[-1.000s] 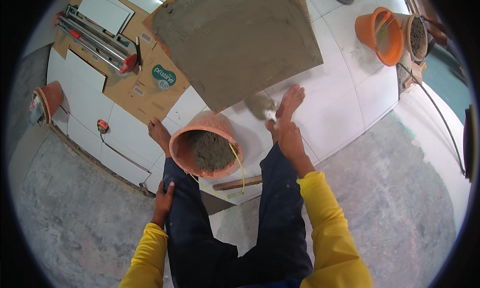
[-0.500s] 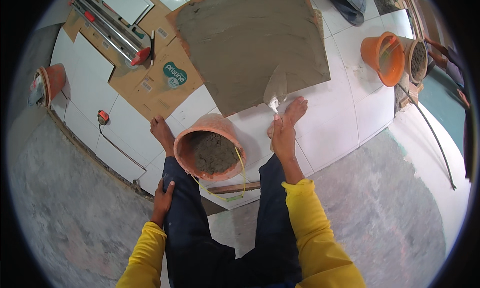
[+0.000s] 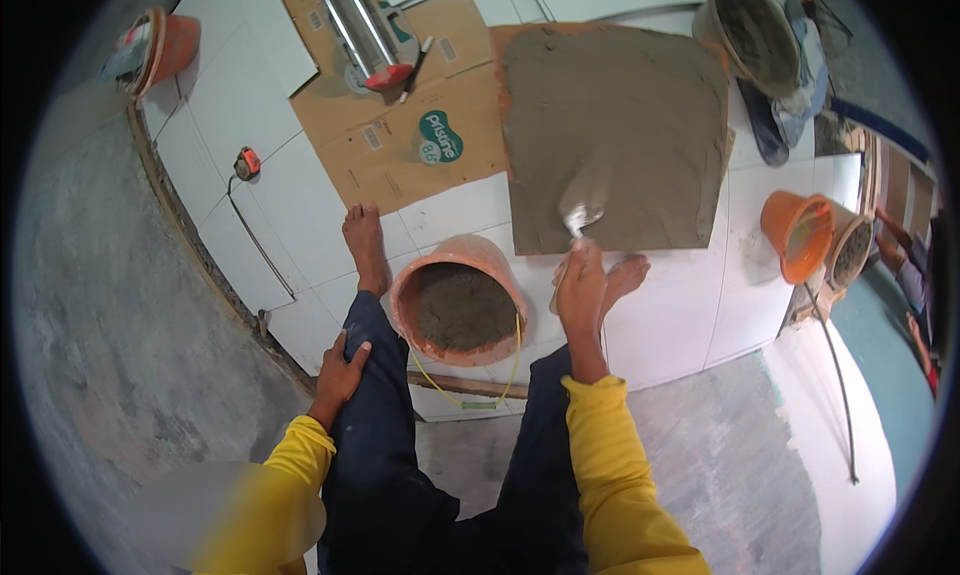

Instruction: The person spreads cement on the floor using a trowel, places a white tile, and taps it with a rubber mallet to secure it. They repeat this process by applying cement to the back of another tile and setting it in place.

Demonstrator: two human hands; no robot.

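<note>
Head view: the right hand [image 3: 580, 293] is closed around the handle of a trowel [image 3: 582, 207], back of the hand up, fingers wrapped tight. The trowel's long axis runs from the hand up and away from the person, blade end pointing toward the middle of the tile [image 3: 615, 135]. Its blade is pale metal, smeared grey, and lies on the near edge of the tile. The right arm comes in from the lower edge in a yellow sleeve, nearly straight, wrist level with the knee.

The tile is a large square slab lying flat, coated all over with rough grey mortar, an orange-brown rim showing at its left edge. Beside the tile's near left corner stands a bucket [image 3: 457, 300], round, orange plastic, crusted, holding damp grey mortar; a yellow cord loops from its rim toward the person. A bare foot rests just below the tile's near edge, next to the right hand; the other foot is left of the bucket.

The left hand [image 3: 340, 367] lies flat on the left thigh, fingers spread a little, holding nothing; legs are in dark blue trousers.

Left of the tile lies flattened brown cardboard [image 3: 400, 145] with a long metal tile cutter [image 3: 365, 30] on it, red at its near end. Right of the tile are more buckets [image 3: 800, 237], orange and grey, some with mortar. All of it rests on glossy white floor tiles, with bare grey screed nearer the person.
</note>
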